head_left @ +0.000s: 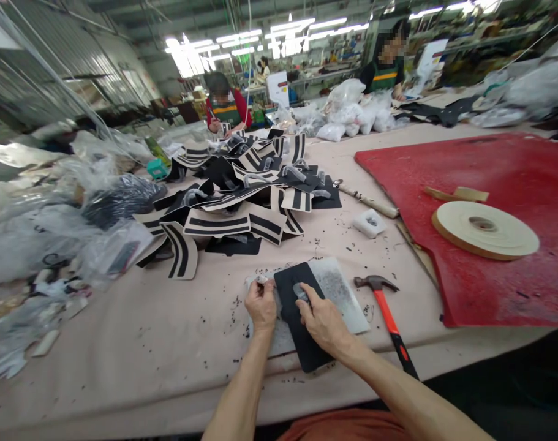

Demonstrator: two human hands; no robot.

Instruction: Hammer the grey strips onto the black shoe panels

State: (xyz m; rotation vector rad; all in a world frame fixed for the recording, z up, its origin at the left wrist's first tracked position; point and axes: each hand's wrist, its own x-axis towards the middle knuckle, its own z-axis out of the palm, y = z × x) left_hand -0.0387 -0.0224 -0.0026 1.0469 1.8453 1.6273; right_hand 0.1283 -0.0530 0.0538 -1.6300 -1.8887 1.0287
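A flat black panel (pixel 301 324) with rounded corners lies aslant over a pale, speckled board (pixel 345 291) near the front of the table. My right hand (pixel 324 321) is closed over the panel, its thumb and index finger on a small grey piece that looks wrapped in clear plastic (pixel 301 291). At the panel's left edge, my left hand (pixel 261 305) pinches its fingertips together; a whitish bit shows at them, too small to name. To the right rests a claw hammer (pixel 380 300) with an orange and black handle.
Behind the panel is a heap of black and beige striped pieces (pixel 218 222). Plastic bags (pixel 40 245) crowd the left. A red sheet (pixel 398 184) carries a tape roll (pixel 508 229) at right. A white block (pixel 369 223) sits nearby. Two co-workers sit across the table.
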